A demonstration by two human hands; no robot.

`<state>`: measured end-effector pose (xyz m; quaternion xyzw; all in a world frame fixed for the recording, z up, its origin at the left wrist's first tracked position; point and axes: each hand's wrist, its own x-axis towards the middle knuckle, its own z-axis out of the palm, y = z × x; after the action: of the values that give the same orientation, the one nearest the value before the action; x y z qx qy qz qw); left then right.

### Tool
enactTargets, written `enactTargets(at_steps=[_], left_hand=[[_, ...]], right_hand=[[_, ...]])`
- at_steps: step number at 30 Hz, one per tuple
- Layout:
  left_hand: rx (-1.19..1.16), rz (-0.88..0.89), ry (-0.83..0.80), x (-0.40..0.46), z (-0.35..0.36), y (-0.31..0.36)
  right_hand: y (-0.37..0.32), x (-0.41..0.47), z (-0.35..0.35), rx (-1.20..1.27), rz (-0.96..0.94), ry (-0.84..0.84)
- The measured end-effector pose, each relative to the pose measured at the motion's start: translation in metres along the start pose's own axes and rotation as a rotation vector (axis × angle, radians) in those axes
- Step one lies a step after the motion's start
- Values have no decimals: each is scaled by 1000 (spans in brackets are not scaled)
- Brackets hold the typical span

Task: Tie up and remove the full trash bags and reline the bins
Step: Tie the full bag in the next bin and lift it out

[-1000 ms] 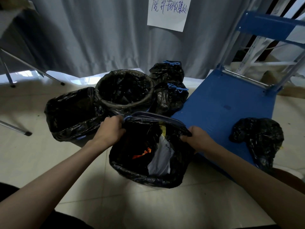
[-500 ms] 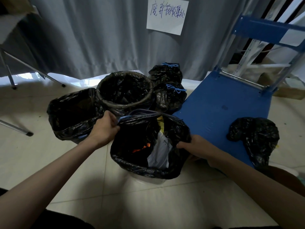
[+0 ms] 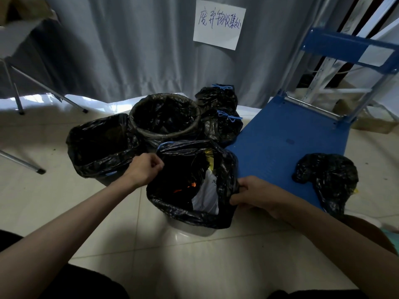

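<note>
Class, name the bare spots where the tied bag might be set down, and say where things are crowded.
Free: the blue cart deck between its handle frame and the loose black bag; floor tiles nearest the camera. Crowded: round bin, square bin, two tied bags and full bag packed together.

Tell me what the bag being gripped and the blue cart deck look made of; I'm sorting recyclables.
The bag: thin black plastic film, glossy, judging by its fine crinkles and specular glints, with a blue drawstring at its hem. The cart deck: probably moulded plastic, matte blue with a faintly textured face; whether metal lies underneath cannot be told. Its handle frame looks like bare metal tube.
</note>
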<state>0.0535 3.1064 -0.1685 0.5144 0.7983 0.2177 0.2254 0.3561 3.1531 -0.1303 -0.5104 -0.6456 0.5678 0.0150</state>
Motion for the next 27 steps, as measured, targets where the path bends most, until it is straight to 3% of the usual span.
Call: enactTargets(at_steps=[11,15,20,23,27], left_hand=[[-97,5,258,8,-21,7],[-127,22,190,5,-16,7],[-25,-150,15,3,-7,-6],[-114,-244,-56,0,-3,-12],[-185,-243,-87,1,-1,-23]], right_hand=[[-8,2,-5,13,-49,138],[-12,0,-3,124,-25,153],[-16,-2,8,53,-18,19],[-16,-1,11,-18,-24,-13],[-16,4,11,-28,-28,-12]])
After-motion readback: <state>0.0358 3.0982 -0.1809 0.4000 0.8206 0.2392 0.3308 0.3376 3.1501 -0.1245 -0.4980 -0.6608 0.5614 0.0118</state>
